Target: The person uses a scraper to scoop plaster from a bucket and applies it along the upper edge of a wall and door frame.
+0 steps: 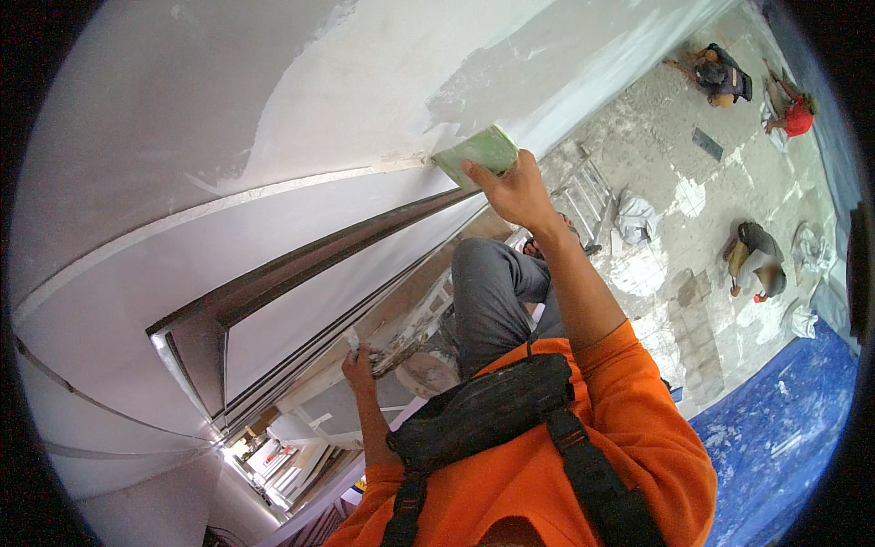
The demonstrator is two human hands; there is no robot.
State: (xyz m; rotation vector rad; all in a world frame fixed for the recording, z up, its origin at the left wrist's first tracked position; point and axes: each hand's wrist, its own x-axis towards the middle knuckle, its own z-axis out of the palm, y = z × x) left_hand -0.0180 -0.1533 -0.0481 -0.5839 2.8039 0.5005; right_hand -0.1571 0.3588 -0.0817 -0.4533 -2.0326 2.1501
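Note:
My right hand [516, 193] is raised to the wall, its fingers and thumb closed on a flat, flexible green putty spreader [485, 153]. The spreader's far edge meets the wall [365, 100] just above a ledge, beside patches of pale and grey coating. Lower and to the left, my left hand [359, 368] is closed around a small tool with a pale, blade-like end [353, 338]; its exact kind is unclear. Beneath that hand shows a round, putty-smeared container [427, 372].
A dark frame [264, 278] is set in the wall below the ledge. Far below, several people crouch on the stained floor [674, 273], one in red [798, 117]. A ladder [588, 196], a white sack [636, 217] and a blue sheet [775, 438] lie there.

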